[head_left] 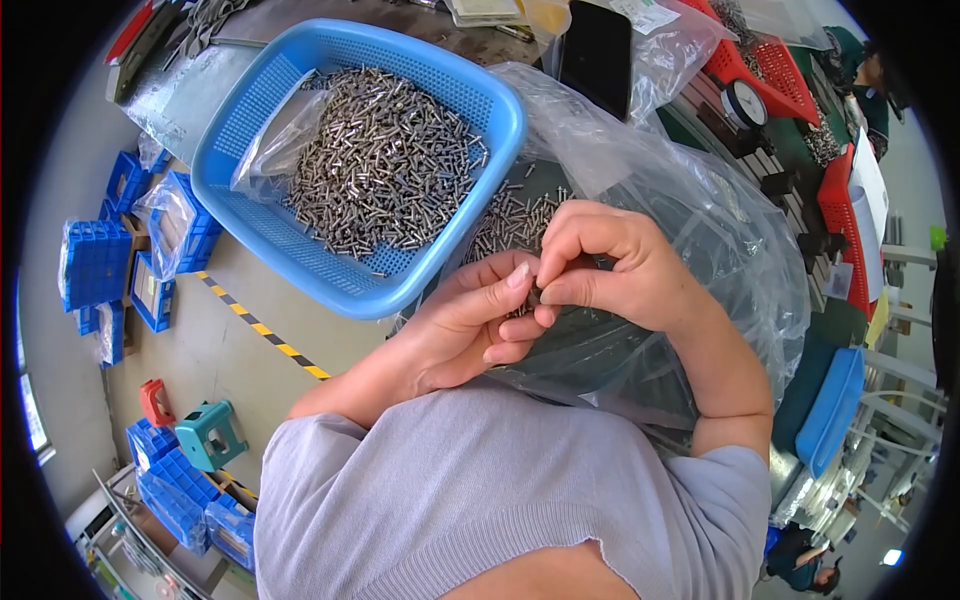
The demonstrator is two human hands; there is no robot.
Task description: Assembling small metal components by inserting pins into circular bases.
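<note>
A blue plastic basket holds a large heap of small metal pins, with a clear plastic bag tucked along its left inner side. More loose metal pins lie on the plastic just right of the basket. Over them my two hands meet, fingertips together. My left hand is closed, fingers curled up and thumb pressed in; what it holds is mostly hidden. My right hand pinches a small dark metal piece between thumb and forefinger, against the left fingertips.
Clear plastic sheeting covers the bench around my right arm. A black phone lies beyond it. To the right stand a round dial gauge, red baskets and a blue tray. Blue crates and a teal stool are on the left.
</note>
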